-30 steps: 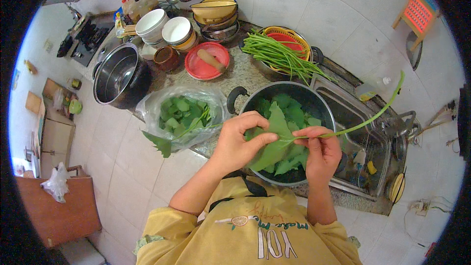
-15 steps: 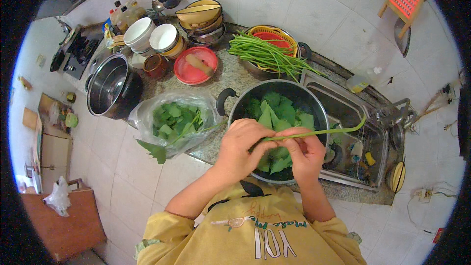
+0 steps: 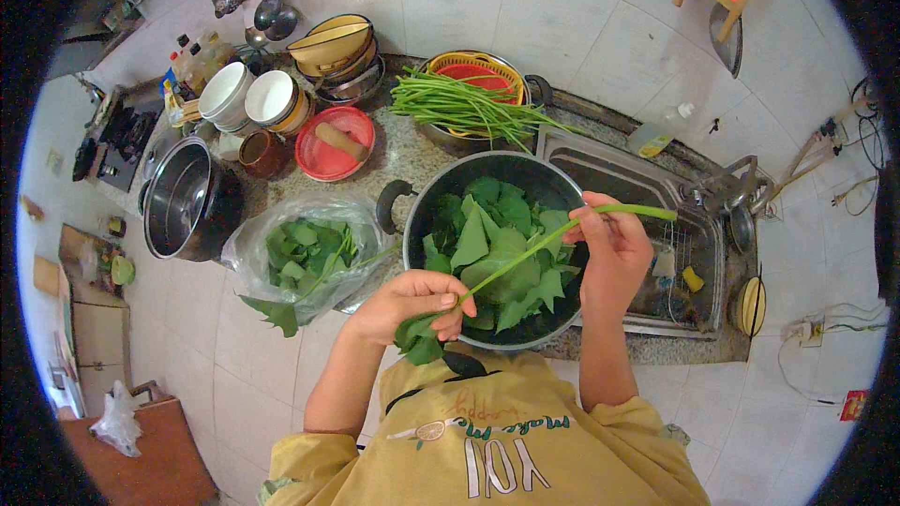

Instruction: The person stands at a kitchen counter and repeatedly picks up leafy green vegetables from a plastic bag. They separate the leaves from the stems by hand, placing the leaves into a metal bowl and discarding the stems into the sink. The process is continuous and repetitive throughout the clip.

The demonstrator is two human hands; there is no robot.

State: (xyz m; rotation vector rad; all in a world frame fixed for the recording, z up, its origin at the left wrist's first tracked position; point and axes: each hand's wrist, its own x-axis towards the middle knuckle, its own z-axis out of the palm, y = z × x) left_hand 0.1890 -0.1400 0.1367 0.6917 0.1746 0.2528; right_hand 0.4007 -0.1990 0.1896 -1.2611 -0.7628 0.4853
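A long green leaf stalk [image 3: 520, 262] is stretched slantwise between my two hands. My left hand [image 3: 412, 307] is closed on its lower end, where green leaves [image 3: 419, 341] hang below the fingers. At the other end, my right hand [image 3: 614, 253] pinches the stalk, whose thick tip points right toward the sink. Beneath them is a dark pot [image 3: 409, 225] holding cut green leaves [image 3: 502, 206]. Left of the pot, a clear plastic bag [image 3: 242, 248] lies open with more leafy greens [image 3: 302, 251] in it, one leaf drooping over its near side.
Peeled green stalks [image 3: 459, 103] lie across a yellow basket [image 3: 511, 70] behind the pot. A metal sink [image 3: 614, 173] is on the right. Leftward stand a black pot [image 3: 192, 201], a red plate [image 3: 319, 157] bearing a wooden-handled tool, and stacked bowls [image 3: 225, 89].
My hands, close together over the pot before, have moved apart. The left went down and left, the right slightly outward, with the stalk between them. The view has shifted a little.
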